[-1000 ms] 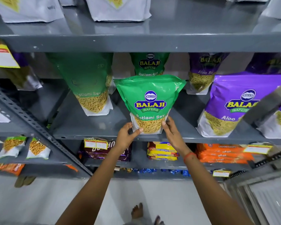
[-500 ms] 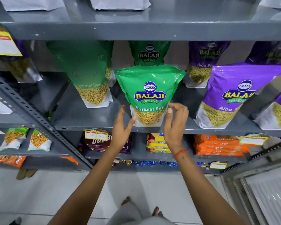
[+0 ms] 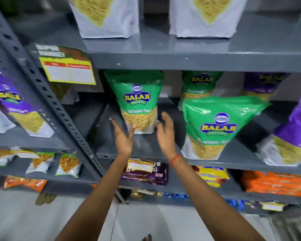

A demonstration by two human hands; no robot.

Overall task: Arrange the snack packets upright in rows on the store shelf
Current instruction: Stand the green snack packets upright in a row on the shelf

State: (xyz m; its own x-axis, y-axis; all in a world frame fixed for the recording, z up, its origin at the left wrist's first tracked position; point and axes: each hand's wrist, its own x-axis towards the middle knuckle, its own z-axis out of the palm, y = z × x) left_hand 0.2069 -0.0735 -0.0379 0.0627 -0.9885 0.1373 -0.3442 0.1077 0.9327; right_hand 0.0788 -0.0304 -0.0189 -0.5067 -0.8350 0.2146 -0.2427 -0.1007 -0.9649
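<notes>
Upright, the green packet [image 3: 137, 101] (blurred print) shows yellow sev.

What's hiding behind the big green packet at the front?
Another green packet stands behind the front green packet. Only its top shows; its lower part is covered, as is anything further back.

Whole frame motion-blurred. White packets [image 3: 109, 16] at top, cut off by the upper edge. Purple packet [image 3: 295, 134] at right, cut by the right edge. Price label [image 3: 68, 71], upper left, print unreadable.
</notes>
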